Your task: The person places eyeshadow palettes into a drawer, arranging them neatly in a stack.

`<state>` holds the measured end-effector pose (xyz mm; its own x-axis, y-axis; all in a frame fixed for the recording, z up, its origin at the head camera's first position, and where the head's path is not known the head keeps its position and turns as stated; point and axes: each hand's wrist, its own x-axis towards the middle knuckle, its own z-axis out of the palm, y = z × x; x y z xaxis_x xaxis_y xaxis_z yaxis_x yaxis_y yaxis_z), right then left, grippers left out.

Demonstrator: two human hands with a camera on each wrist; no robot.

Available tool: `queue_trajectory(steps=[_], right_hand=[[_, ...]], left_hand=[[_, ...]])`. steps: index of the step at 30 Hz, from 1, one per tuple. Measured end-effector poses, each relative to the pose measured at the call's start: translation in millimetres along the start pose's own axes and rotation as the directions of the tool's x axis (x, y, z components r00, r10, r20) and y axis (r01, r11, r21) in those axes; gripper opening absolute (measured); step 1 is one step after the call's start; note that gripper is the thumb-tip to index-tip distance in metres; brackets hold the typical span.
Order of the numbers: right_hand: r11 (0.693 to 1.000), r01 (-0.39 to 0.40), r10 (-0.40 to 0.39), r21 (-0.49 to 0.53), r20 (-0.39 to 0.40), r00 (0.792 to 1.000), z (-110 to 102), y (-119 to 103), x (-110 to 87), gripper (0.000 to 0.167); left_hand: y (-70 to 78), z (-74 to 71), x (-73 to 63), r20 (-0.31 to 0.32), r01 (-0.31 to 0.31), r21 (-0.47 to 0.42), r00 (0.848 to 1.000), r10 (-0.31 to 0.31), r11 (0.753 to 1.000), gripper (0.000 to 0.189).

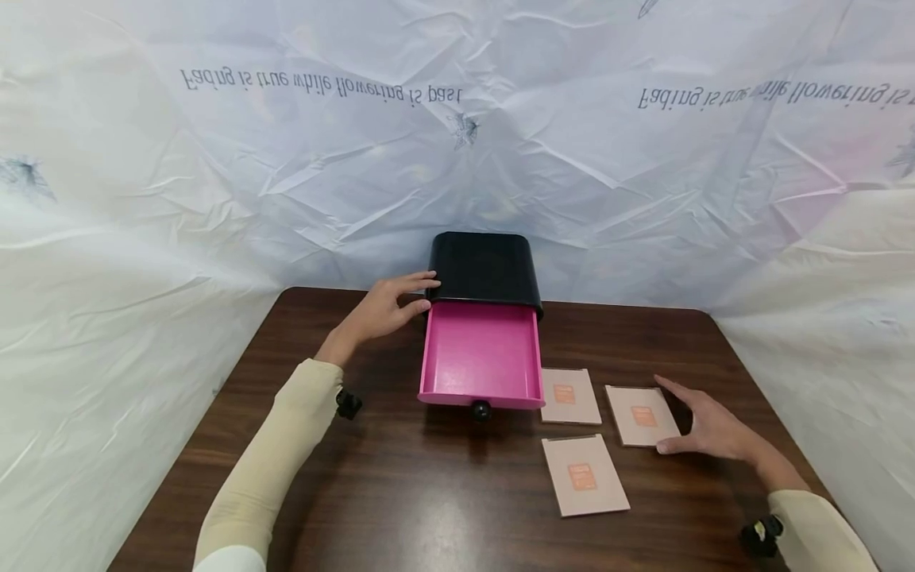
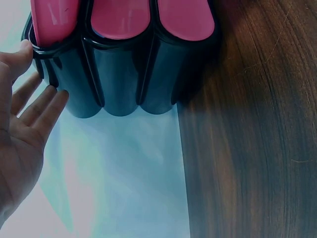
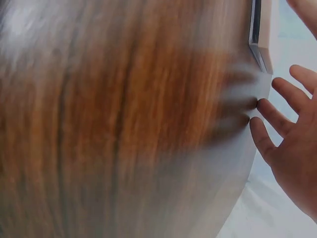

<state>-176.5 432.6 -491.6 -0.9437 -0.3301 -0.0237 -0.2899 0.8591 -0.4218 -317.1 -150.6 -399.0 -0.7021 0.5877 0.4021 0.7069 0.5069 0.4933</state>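
Pale-pink rightmost case [image 1: 642, 416] lies just left of your nearer right grip [image 1: 718, 429] | fingers apart | left grip [image 1: 386, 308], fingers extended, touches black drawer unit [image 1: 484, 268]

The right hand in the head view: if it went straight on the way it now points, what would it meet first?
Most likely the rightmost flat, squarish, pale-pink case, just left of the right hand. They look very close; whether they already touch is unclear.

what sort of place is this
Possibly a makeshift indoor workspace: pale printed sheeting rises behind and along both sides of a dark wood-grain table, with a black drawer unit set on it.
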Motion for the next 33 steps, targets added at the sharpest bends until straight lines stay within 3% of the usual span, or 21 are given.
queue_trajectory(steps=[15, 33], right_hand=[[0.998, -0.029, 0.032, -0.049, 0.057, 0.998, 3.9, 1.1, 0.6, 0.127], [0.996, -0.062, 0.065, -0.072, 0.038, 0.997, 3.5, -0.8, -2.7, 0.123]], left_hand=[[1.0, 0.0, 0.6, -0.001, -0.007, 0.008, 1.000, 0.007, 1.000, 0.042], [-0.5, 0.7, 0.3, -0.001, 0.000, 0.008, 1.000, 0.000, 1.000, 0.042]])
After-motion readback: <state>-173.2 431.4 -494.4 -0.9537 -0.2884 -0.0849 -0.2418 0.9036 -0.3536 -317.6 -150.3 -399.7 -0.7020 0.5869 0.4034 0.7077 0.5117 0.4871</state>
